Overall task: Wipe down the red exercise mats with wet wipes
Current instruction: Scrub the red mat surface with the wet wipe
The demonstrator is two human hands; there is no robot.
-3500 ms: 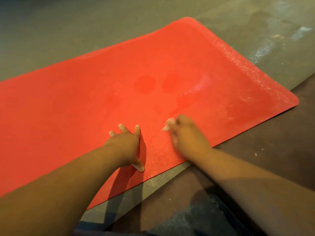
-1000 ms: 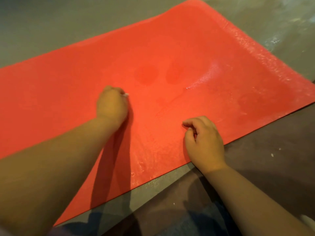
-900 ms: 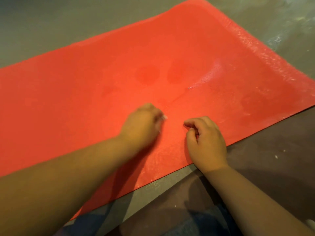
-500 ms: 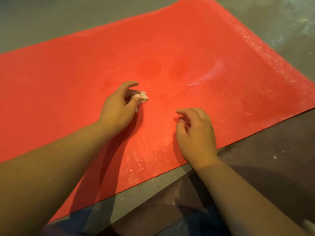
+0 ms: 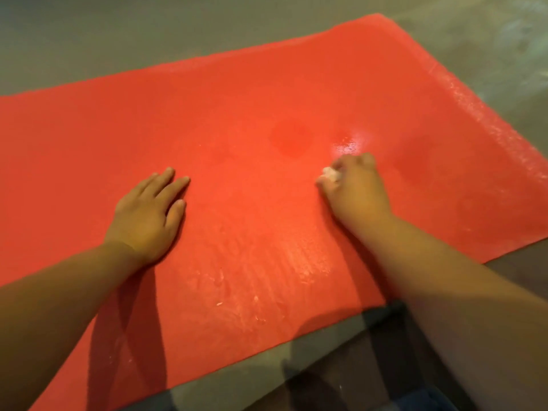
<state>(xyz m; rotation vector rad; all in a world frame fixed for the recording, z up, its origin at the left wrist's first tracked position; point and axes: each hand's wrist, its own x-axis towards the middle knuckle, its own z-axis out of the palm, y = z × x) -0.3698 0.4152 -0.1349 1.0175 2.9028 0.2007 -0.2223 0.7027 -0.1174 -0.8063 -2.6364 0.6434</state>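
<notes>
Mat [image 5: 267,99] fills most of your frame, red and lying flat on the grey floor [image 5: 118,34], with its far corner up at the upper right. Right of centre, your right hand [image 5: 357,192] is down at the mat, a little blurred, fingers curled round the wipe [image 5: 329,173], a small white wad poking out at the knuckles. Just above that hand a glossy wet patch [image 5: 350,145] catches the light, and darker damp spots [image 5: 292,140] sit to either side of it. Over at left of centre, your left hand [image 5: 146,213] rests palm down on the mat, fingers straight and slightly spread, holding nothing. Between your two forearms, toward the near edge, pale streaks and flecks [image 5: 305,262] show on the textured surface. The mat's right-hand edge has a whitish sheen. Along the bottom runs a strip of grey floor, and at lower right there's a darker brown surface [image 5: 530,268] beside the mat's edge.
</notes>
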